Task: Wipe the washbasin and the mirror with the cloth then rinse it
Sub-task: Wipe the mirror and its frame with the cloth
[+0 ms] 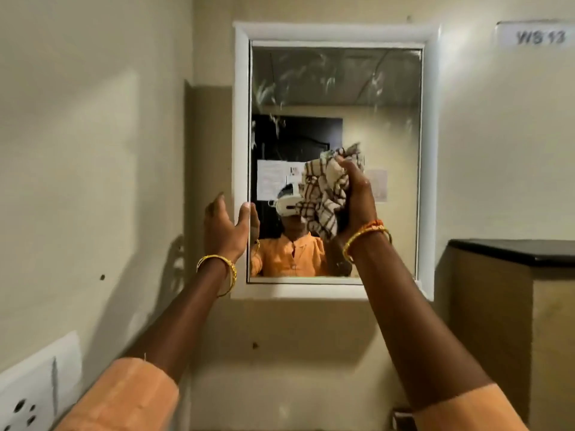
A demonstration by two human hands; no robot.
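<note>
A mirror in a white frame hangs on the beige wall straight ahead, with smears on its upper glass. My right hand is raised against the glass and grips a bunched cream cloth with brown checks near the mirror's middle. My left hand is open, its thumb resting on the frame's left edge and its fingers spread. Both wrists wear gold bangles. The washbasin is out of view.
A dark-topped cabinet stands against the wall at the right. A white switch and socket plate sits on the left wall at the lower left. A label reading WS 13 is at the upper right.
</note>
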